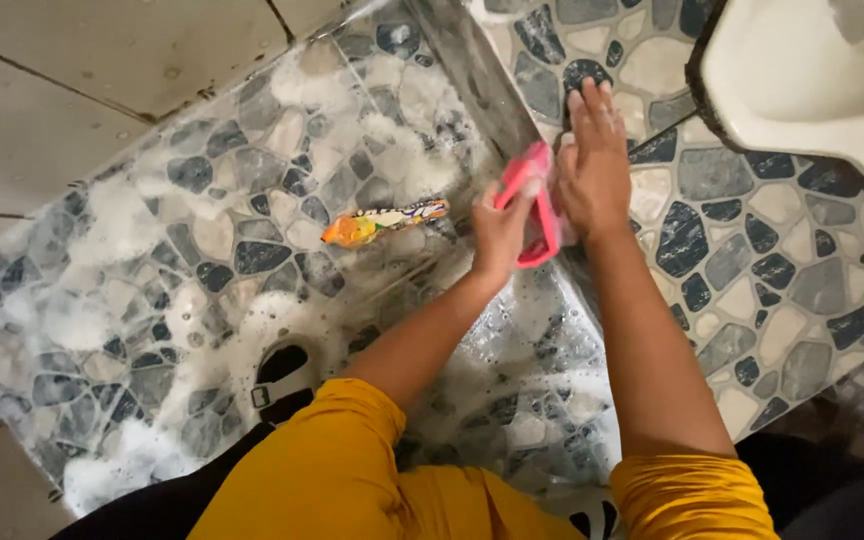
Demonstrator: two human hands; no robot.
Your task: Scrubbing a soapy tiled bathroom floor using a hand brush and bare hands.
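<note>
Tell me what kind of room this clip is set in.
Most likely a bathroom or toilet room: a white squat toilet is set into a raised step, the pebble-pattern floor is wet and covered with soap foam, and both hands work a pink brush.

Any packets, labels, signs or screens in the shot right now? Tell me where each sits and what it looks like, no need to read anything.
Small flat plastic sachet: lies on the soapy stone-pattern floor tiles, just left of the left hand; long and narrow, orange, yellow and white with small coloured print.
No other labels, signs or screens show; the pink plastic scrubbing brush in the left hand is plain.
</note>
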